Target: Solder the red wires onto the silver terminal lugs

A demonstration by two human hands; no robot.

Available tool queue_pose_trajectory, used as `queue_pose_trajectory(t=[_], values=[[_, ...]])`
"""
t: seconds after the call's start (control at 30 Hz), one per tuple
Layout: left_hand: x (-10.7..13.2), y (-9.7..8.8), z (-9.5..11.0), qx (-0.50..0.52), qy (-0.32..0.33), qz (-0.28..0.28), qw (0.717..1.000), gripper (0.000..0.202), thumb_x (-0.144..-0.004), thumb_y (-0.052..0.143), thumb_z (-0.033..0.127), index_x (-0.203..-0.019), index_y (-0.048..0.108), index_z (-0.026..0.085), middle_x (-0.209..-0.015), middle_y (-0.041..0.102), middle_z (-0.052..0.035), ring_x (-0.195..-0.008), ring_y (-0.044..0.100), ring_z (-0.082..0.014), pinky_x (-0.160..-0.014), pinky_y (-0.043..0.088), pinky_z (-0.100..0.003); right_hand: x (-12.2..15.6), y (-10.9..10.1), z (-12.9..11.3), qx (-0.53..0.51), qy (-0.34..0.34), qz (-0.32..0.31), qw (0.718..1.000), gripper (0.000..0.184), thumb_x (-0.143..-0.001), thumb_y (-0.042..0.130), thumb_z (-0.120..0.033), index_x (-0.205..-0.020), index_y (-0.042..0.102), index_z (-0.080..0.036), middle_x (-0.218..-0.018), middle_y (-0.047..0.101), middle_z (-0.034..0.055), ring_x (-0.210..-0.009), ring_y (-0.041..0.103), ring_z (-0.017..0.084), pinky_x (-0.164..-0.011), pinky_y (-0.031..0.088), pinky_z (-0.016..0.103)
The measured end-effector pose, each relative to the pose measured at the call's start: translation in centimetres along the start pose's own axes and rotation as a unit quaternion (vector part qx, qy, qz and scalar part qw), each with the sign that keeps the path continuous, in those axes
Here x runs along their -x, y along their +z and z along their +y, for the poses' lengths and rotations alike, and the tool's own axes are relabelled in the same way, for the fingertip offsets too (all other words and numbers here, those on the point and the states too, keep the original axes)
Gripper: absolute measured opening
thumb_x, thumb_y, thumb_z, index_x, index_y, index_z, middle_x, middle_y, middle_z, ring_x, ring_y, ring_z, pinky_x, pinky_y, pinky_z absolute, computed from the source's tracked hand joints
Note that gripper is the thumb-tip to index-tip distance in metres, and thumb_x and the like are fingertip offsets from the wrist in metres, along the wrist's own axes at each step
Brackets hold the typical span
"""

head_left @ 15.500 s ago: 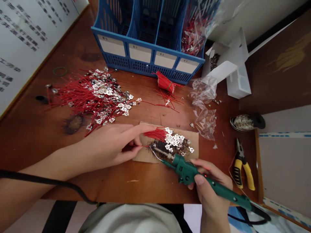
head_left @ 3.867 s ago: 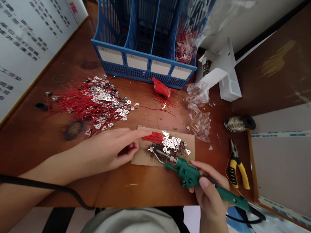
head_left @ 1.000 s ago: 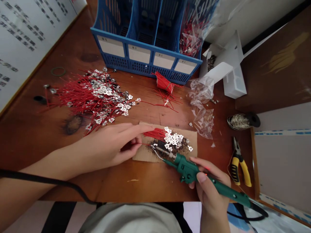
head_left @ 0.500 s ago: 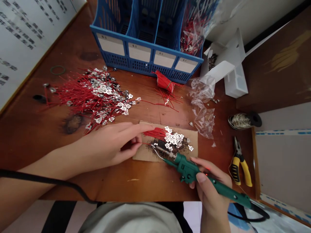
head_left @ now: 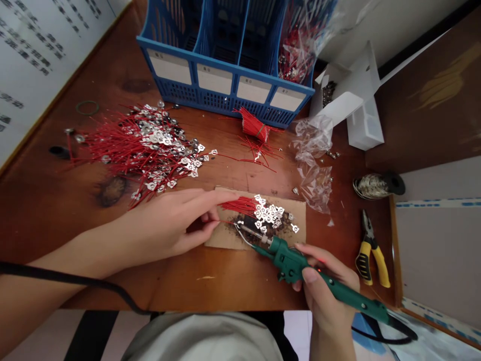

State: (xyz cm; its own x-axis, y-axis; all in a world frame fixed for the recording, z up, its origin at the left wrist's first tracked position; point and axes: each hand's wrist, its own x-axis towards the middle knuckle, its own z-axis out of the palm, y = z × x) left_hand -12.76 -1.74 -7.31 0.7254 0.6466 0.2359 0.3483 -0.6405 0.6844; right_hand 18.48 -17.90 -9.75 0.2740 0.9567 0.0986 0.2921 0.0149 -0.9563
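My right hand point(head_left: 326, 287) grips a green soldering iron point(head_left: 319, 283), its tip resting on a scorched cardboard pad point(head_left: 225, 238) by a small metal tab. My left hand point(head_left: 171, 228) lies on the pad's left end, thumb and fingers pinching a thin red wire point(head_left: 224, 221) that points at the tip, index finger stretched over a small bunch of red wires point(head_left: 240, 205). A heap of loose silver tabs point(head_left: 269, 214) sits on the pad just right of that bunch.
A big pile of red wires with tabs point(head_left: 145, 145) lies at left on the wooden desk point(head_left: 210, 281). Behind stand a blue file rack point(head_left: 225, 65), a tied wire bundle point(head_left: 255, 128), plastic bags point(head_left: 313, 160) and a white box point(head_left: 356, 108). Solder spool point(head_left: 378, 185) and yellow pliers point(head_left: 370, 250) are at right.
Almost nothing: both hands hold the same pose at the pad; the view has shifted slightly.
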Motion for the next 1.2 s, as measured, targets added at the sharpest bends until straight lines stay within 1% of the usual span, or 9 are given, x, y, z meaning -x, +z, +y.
queue_pose_trajectory(t=[0.07, 0.13, 0.3, 0.43, 0.67, 0.8, 0.9, 1.03, 1.2], values=[[0.08, -0.05, 0.03, -0.001, -0.002, 0.002, 1.0, 0.062, -0.105, 0.058, 0.017, -0.164, 0.05, 0.036, -0.102, 0.076, 0.0023, -0.089, 0.073, -0.0172, -0.089, 0.057, -0.025, -0.19, -0.18, 0.1, -0.018, -0.018, -0.024, 0.999, 0.025, -0.103, 0.078, -0.033, -0.127, 0.086, -0.029, -0.069, 0.07, -0.0006, -0.046, 0.066, 0.015, -0.045, 0.052, 0.02], [0.17, -0.07, -0.01, -0.001, 0.0, 0.003, 1.0, 0.062, -0.106, 0.058, 0.018, -0.164, 0.05, 0.037, -0.102, 0.076, 0.0023, -0.089, 0.073, -0.0175, -0.089, 0.057, -0.026, -0.39, -0.29, 0.2, -0.03, -0.023, -0.032, 0.999, 0.027, -0.104, 0.078, -0.03, -0.13, 0.085, -0.031, -0.07, 0.071, -0.0008, -0.046, 0.067, 0.015, -0.045, 0.053, 0.019], [0.26, 0.12, -0.27, -0.003, -0.001, -0.002, 1.0, 0.063, -0.107, 0.057, 0.019, -0.166, 0.048, 0.038, -0.104, 0.076, 0.0019, -0.09, 0.073, -0.0181, -0.088, 0.057, -0.028, -0.49, -0.21, 0.23, -0.032, -0.02, -0.026, 0.999, 0.027, -0.102, 0.079, -0.029, -0.128, 0.086, -0.028, -0.07, 0.072, 0.0008, -0.045, 0.066, 0.016, -0.045, 0.054, 0.021], [0.41, 0.3, -0.48, -0.007, -0.004, -0.006, 1.0, 0.063, -0.107, 0.058, 0.021, -0.167, 0.046, 0.038, -0.106, 0.076, 0.0015, -0.091, 0.073, -0.0178, -0.089, 0.056, -0.029, -0.33, -0.26, 0.17, -0.029, -0.023, -0.026, 0.999, 0.027, -0.102, 0.079, -0.03, -0.128, 0.086, -0.027, -0.069, 0.071, 0.0002, -0.045, 0.066, 0.015, -0.045, 0.053, 0.021], [0.63, 0.23, -0.69, -0.007, -0.007, -0.009, 1.0, 0.065, -0.108, 0.057, 0.022, -0.169, 0.044, 0.038, -0.103, 0.074, 0.0018, -0.088, 0.071, -0.0175, -0.08, 0.053, -0.029, -0.36, -0.31, 0.18, -0.029, -0.029, -0.034, 0.999, 0.028, -0.104, 0.077, -0.029, -0.131, 0.084, -0.03, -0.069, 0.07, -0.0021, -0.046, 0.067, 0.015, -0.047, 0.054, 0.02], [0.64, 0.22, -0.71, -0.01, -0.019, -0.018, 1.0, 0.065, -0.108, 0.057, 0.023, -0.17, 0.043, 0.039, -0.102, 0.074, 0.0019, -0.088, 0.071, -0.0176, -0.08, 0.054, -0.029, -0.46, -0.19, 0.2, -0.034, -0.04, -0.029, 0.998, 0.027, -0.104, 0.077, -0.028, -0.131, 0.084, -0.029, -0.069, 0.07, -0.0017, -0.045, 0.066, 0.014, -0.045, 0.053, 0.019], [0.68, 0.24, -0.66, -0.008, -0.015, -0.016, 1.0, 0.066, -0.108, 0.056, 0.023, -0.17, 0.043, 0.039, -0.102, 0.073, 0.0016, -0.087, 0.071, -0.0178, -0.08, 0.054, -0.03, -0.44, -0.19, 0.21, -0.034, -0.041, -0.026, 0.998, 0.027, -0.103, 0.078, -0.029, -0.129, 0.085, -0.027, -0.069, 0.069, -0.0008, -0.044, 0.065, 0.015, -0.044, 0.053, 0.02], [0.74, 0.24, -0.65, -0.008, -0.016, -0.015, 1.0, 0.066, -0.108, 0.056, 0.022, -0.17, 0.043, 0.041, -0.101, 0.073, 0.0019, -0.087, 0.071, -0.0174, -0.079, 0.053, -0.029, -0.42, -0.15, 0.2, -0.033, -0.036, -0.02, 0.999, 0.027, -0.101, 0.08, -0.03, -0.127, 0.085, -0.026, -0.068, 0.068, -0.001, -0.044, 0.064, 0.015, -0.044, 0.052, 0.021], [0.71, 0.27, -0.76, -0.014, -0.02, -0.02, 1.0, 0.066, -0.108, 0.056, 0.023, -0.17, 0.042, 0.039, -0.102, 0.073, 0.0016, -0.087, 0.07, -0.0175, -0.079, 0.053, -0.029, -0.53, 0.03, 0.22, -0.026, -0.03, -0.002, 0.999, 0.025, -0.098, 0.083, -0.033, -0.121, 0.087, -0.023, -0.066, 0.066, -0.0006, -0.042, 0.062, 0.016, -0.042, 0.051, 0.023]])
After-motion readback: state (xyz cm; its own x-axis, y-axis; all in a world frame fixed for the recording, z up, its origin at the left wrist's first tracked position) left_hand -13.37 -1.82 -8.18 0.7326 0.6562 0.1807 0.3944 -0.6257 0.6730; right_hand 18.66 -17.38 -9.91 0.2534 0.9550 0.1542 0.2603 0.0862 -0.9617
